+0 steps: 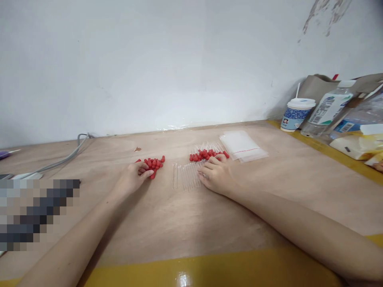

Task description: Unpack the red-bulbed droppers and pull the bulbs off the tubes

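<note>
Bright red bulbs (154,163), stubby and matte, bunch at our left hand (139,174) — a second cluster (206,154) lies by our right hand (217,175), poised over slender clear tubes (188,175). Whether either hand clamps anything, we cannot tell. Brown tabletop (149,227) edged with yellow tape (134,275) meets a pale, stained wall (149,67).

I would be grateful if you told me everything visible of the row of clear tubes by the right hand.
The clear tubes are slender, colourless and see-through, of glass or plastic; which one I cannot tell. They lie flat, side by side on the brown tabletop, their lengths running roughly away from the person, with a small gap near the row's left end. The right hand lies over the right end, hiding part of it. Red pieces lie just beyond.
</note>
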The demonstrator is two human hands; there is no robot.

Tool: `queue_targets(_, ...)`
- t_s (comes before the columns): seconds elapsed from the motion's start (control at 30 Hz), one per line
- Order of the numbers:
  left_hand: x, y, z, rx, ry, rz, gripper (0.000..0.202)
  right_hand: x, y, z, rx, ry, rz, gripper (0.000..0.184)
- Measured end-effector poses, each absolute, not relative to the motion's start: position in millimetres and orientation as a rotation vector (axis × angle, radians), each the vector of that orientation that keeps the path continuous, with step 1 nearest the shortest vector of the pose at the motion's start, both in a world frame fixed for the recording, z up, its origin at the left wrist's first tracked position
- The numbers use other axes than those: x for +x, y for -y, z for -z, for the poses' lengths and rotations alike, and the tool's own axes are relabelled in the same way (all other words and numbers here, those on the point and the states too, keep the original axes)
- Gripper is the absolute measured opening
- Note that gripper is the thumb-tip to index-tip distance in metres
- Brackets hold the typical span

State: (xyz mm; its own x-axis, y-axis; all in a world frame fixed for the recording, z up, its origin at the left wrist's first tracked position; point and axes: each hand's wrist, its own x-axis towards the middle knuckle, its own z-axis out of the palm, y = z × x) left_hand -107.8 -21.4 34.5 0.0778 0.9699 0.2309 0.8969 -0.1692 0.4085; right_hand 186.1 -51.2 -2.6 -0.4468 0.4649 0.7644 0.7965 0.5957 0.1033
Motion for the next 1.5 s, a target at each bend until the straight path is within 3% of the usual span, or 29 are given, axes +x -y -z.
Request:
queue_targets(0.13, -104, 25, -34, 2.410, -1.968, -0.739, 0.027, 185, 54, 3, -1.026, 2.155, 0.523, 0.025)
queue_targets(0.27, -75, 41, -26, 2.744, -1.560, -0.975, 0.027, 187, 56, 4, -1.047, 2.194, 0.491, 0.036)
queue_targets(0.4, -39, 58, -13, 2.914, -1.108, -0.674, 0.060, 187, 57, 4, -1.051, 2.192, 0.463, 0.041)
queue_targets(0.47, -30, 59, -9, 2.909, -1.052, -0.527, 0.067, 186, 58, 3, -1.059, 2.183, 0.450, 0.043)
queue_targets(0.67, -37, 45, -9, 2.811, -1.076, -0.468, 0.059, 191, 61, -3, -1.081, 2.109, 0.409, 0.037)
queue_targets(0.87, -44, 46, -8, 2.820, -1.095, -0.643, 0.064, 209, 39, -12, -1.303, 1.938, 0.373, 0.024)
queue_targets(1.2, -45, 47, -6, 2.763, -1.178, -0.662, 0.052, 193, -1, -17, -1.586, 1.869, 0.351, 0.028)
queue_targets(1.5, -45, 46, -4, 2.755, -1.170, -0.728, 0.048, 209, 30, -19, -1.214, 1.744, 0.374, 0.021)
